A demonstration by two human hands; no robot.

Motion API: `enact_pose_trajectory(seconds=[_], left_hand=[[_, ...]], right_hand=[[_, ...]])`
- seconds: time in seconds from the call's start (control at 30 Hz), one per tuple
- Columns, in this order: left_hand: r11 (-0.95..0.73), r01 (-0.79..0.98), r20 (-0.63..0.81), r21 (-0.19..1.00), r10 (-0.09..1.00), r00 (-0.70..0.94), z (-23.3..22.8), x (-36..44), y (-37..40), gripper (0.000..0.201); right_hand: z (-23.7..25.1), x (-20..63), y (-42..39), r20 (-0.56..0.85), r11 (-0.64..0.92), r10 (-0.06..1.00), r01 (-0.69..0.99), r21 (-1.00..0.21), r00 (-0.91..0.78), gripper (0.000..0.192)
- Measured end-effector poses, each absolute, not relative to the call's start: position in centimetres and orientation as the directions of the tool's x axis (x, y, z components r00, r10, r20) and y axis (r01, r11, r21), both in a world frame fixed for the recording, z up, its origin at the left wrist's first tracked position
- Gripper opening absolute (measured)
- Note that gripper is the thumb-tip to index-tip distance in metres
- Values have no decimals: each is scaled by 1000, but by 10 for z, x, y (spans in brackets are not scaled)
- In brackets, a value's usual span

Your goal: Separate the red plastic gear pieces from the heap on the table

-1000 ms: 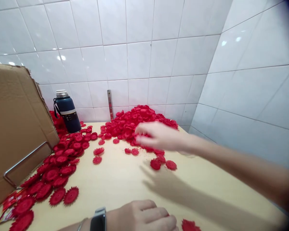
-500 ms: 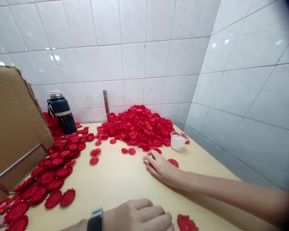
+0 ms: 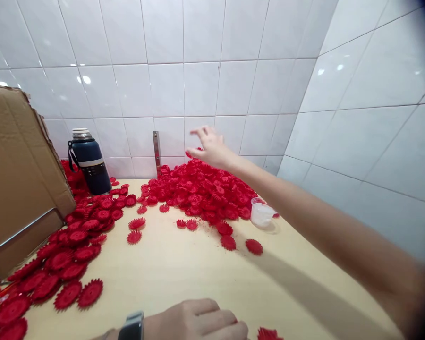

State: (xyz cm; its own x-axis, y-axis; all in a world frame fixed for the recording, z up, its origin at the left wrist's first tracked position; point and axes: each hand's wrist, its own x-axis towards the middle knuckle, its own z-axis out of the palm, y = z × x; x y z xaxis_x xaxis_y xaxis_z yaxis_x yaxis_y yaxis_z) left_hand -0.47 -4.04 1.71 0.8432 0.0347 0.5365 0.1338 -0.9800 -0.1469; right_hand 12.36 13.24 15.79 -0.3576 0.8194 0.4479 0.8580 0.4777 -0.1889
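My right hand (image 3: pixel 210 146) is raised over the top of a large heap of red toothed discs (image 3: pixel 205 193), its fingers spread apart. A few red discs show just under its thumb; whether they lie on the heap or are dropping onto it I cannot tell. My left hand (image 3: pixel 198 321), wearing a watch (image 3: pixel 131 326) at the wrist, is low at the bottom edge with fingers curled down. Its fingertips are hidden and cut off by the frame. Beside it on the right lies a red piece (image 3: pixel 268 334), partly out of view.
A clear plastic cup (image 3: pixel 262 213) stands right of the heap. Single discs (image 3: pixel 254 247) lie on the pale table (image 3: pixel 156 274). Along the left, more discs (image 3: pixel 74 236) are strewn by a cardboard box (image 3: pixel 21 160) and a dark blue bottle (image 3: pixel 91 163). Tiled walls (image 3: pixel 198 89) close off back and right.
My right hand has lifted from the table at the heap's near edge and reached up and away over its top, its fingers opening. Discs lie where it was. My left hand has barely moved.
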Motion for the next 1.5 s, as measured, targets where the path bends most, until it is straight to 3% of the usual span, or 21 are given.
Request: enact_pose_trajectory(seconds=[0.1, 0.17, 0.27, 0.4, 0.53, 0.6, 0.73, 0.8, 0.87, 0.93, 1.07, 1.17, 1.23, 1.33, 1.43, 1.5], left_hand=[[-979, 138, 521, -150, 40, 852, 16, -4, -41, 25], [-975, 140, 501, -171, 37, 865, 16, -4, -41, 20], [-971, 124, 469, -206, 13, 883, 17, -5, -41, 11], [-974, 113, 461, -198, 9, 887, 18, -6, -41, 10], [-976, 114, 444, -185, 20, 896, 16, -6, -40, 12], [-975, 122, 455, -184, 26, 890, 14, -7, -40, 12], [-973, 117, 467, -197, 12, 884, 12, -7, -40, 9], [-972, 128, 464, -196, 23, 886, 13, -7, -40, 8], [-976, 118, 463, -183, 21, 886, 13, -7, -40, 9], [-981, 92, 480, -171, -1, 877, 13, -7, -40, 11], [-983, 74, 541, -171, -31, 840, 9, -5, -38, 13], [-982, 69, 558, -178, -42, 829, 5, -4, -38, 11], [-982, 67, 570, -178, -48, 820, 5, -4, -37, 12], [-982, 61, 574, -181, -54, 817, 7, -4, -38, 14], [-981, 66, 570, -181, -50, 820, 8, -5, -37, 15], [-981, 63, 560, -183, -51, 827, 7, -6, -37, 15]], right_hand=[[114, 140, 98, 107, 541, 841, 826, -159, -530, 27], [81, 155, 76, -98, 532, 831, 834, -144, -547, 20], [42, 176, 59, -203, 511, 824, 848, -136, -529, 23], [21, 190, 55, -132, 507, 837, 844, -176, -530, 19], [47, 185, 74, 18, 543, 832, 807, -233, -555, 20], [81, 180, 95, 187, 527, 849, 813, -247, -494, 26], [153, 172, 131, 474, 426, 841, 858, -286, -260, 69], [167, 175, 129, 595, 411, 774, 886, -215, -215, 68], [157, 182, 113, 522, 502, 768, 855, -132, -371, 43], [127, 192, 89, 214, 529, 843, 834, -155, -494, 19], [48, 210, 52, 83, 520, 854, 834, -185, -514, 18], [23, 212, 50, 103, 522, 853, 831, -193, -512, 24], [36, 208, 64, 153, 523, 852, 833, -183, -501, 26], [92, 199, 97, 322, 520, 831, 839, -159, -454, 12], [155, 189, 127, 521, 518, 765, 842, -151, -377, 34], [177, 181, 133, 586, 516, 729, 846, -132, -353, 37]])
